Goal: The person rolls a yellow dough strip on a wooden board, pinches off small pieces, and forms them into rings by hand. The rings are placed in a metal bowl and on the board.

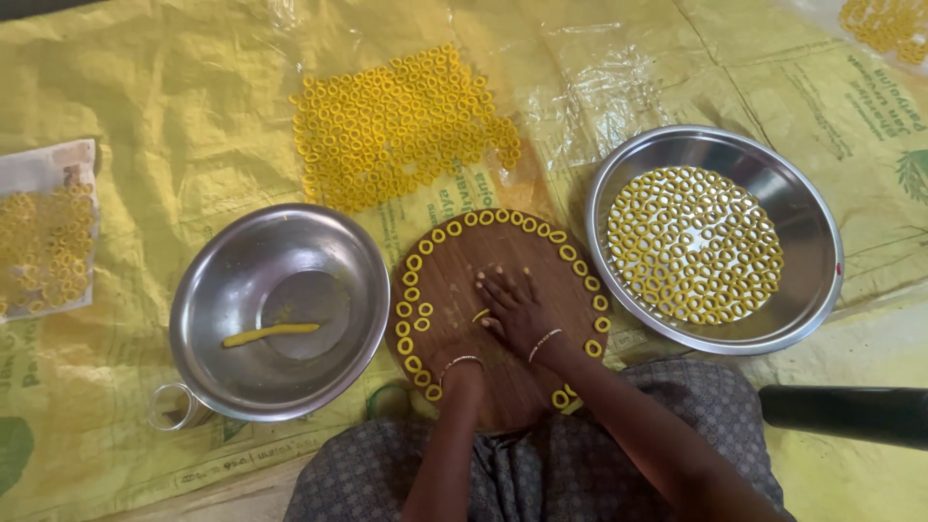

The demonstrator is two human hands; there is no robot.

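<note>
Pressing dough strip on round board: right hand flat; left hand hidden; right bowl holds yellow rings.

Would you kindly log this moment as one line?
hands: shaping dough on round board | rings line rim | left bowl: one strip

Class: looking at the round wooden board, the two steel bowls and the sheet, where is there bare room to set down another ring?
Free: the wooden board middle, inside its ring border, beside the hands; the left bowl around its single dough strip; the yellow sheet at upper left. Crowded: the right bowl floor and the ring patch above the board.
</note>
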